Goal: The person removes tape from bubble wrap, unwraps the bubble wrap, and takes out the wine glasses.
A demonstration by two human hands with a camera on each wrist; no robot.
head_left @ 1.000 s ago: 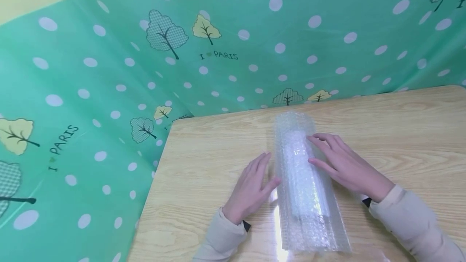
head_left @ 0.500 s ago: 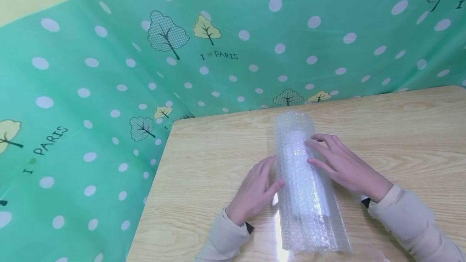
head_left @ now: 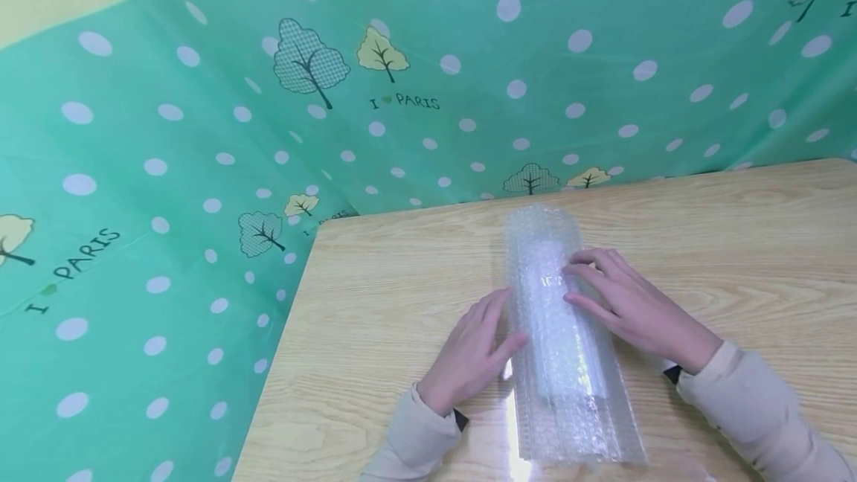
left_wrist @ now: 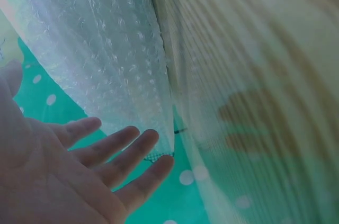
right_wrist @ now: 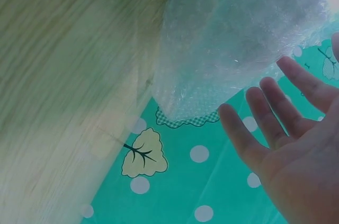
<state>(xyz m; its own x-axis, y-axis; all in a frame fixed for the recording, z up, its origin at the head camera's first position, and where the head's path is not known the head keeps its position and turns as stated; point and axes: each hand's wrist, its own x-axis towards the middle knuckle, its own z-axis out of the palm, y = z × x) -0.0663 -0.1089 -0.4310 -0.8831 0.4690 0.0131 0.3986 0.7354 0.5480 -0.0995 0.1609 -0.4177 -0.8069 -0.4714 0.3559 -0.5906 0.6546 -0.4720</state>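
A long, see-through bubble wrap roll (head_left: 559, 341) lies on the pale wooden tabletop (head_left: 375, 281), one end near the back edge. The bare left hand (head_left: 469, 355), fingers loose and apart, is by its side nearer the left edge; the right hand (head_left: 632, 309), fingers loose too, is by the other.

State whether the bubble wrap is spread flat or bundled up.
Bundled up: the wrap lies long and narrow on the table, its sides bulging in both wrist views.

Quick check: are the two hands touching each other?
Apart. The head view shows it: bubble wrap is plainly visible between the left hand's fingertips and the right hand's.
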